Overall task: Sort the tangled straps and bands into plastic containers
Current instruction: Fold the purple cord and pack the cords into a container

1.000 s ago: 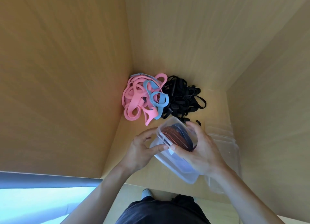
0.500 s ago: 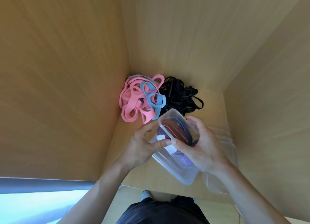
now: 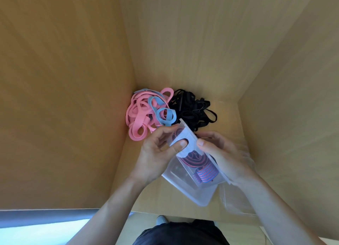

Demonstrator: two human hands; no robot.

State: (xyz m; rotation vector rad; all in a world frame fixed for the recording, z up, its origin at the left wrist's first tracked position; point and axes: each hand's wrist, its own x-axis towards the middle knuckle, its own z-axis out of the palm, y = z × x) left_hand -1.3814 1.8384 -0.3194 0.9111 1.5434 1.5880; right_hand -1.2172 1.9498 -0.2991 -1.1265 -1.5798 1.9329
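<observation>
The fingers of the left hand (image 3: 156, 154) and right hand (image 3: 226, 153) curl round a clear, rigid plastic container (image 3: 200, 195), thumbs pressing on top. It is tilted over the wooden shelf (image 3: 227, 120), its long axis running far-left to near-right, with striped red-blue bands (image 3: 205, 171) coiled inside. Beyond lie tangled pink bands (image 3: 138, 116), blue bands (image 3: 163, 113) and black straps (image 3: 192, 108). More clear containers (image 3: 236, 199) sit beside the right wrist.

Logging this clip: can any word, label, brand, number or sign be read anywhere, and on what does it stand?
No text can be read.
The pale panel at the top of the clear container, held by the left hand and the right hand, is too blurred to show print.
The pink bands and black straps show none.
</observation>
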